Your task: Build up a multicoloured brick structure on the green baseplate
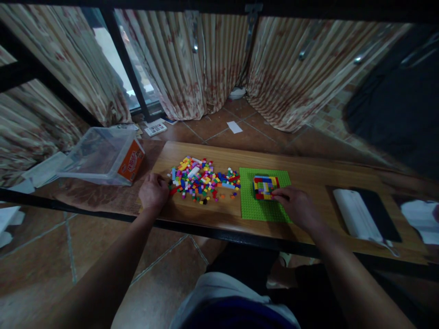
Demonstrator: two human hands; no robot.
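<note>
A square build of multicoloured toy bricks sits on the green studded baseplate. My right hand is at its lower right corner, thumb and fingers pinched together. Whatever lies between those fingertips is too small to make out. To the left spreads a loose pile of small toy bricks in many colours, with a few longer light blue and white ones. My left hand rests at the left edge of this pile, its fingers curled in. What those fingers hold, if anything, is hidden.
A clear plastic box with an orange label stands left of the pile. On the right, a white pouch-like case lies over a dark flat object. The narrow wooden tabletop has a dark front edge. Striped curtains hang beyond.
</note>
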